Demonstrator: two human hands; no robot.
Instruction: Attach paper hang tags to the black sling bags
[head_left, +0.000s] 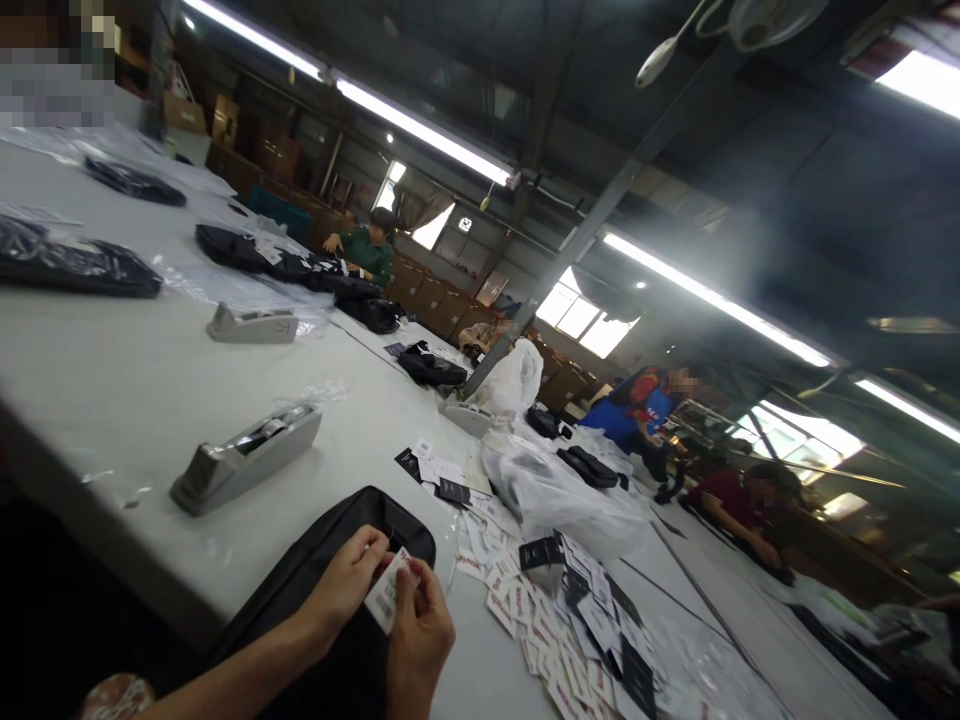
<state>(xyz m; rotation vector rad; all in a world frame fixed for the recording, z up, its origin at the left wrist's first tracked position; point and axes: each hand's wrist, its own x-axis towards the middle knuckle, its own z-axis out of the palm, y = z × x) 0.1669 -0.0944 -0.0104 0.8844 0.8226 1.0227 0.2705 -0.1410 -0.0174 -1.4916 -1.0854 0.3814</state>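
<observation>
A black bag (315,548) lies at the front edge of the white table, partly covered by my forearms. Over its top end, my right hand (421,625) pinches a white price tag (385,596) with red lettering and a printed barcode between thumb and fingers. Close beside it, my left hand (349,580) is closed with its fingertips pressed together at the bag's top, by the tag's upper edge. What those fingertips grip is too small to make out.
Loose white tags (540,635) and black cards (637,675) lie heaped to the right. A grey tape dispenser (247,460) stands left of the bag, another tape dispenser (253,326) behind it. Plastic bags (555,490) and black bags lie farther back. Several people work at the tables.
</observation>
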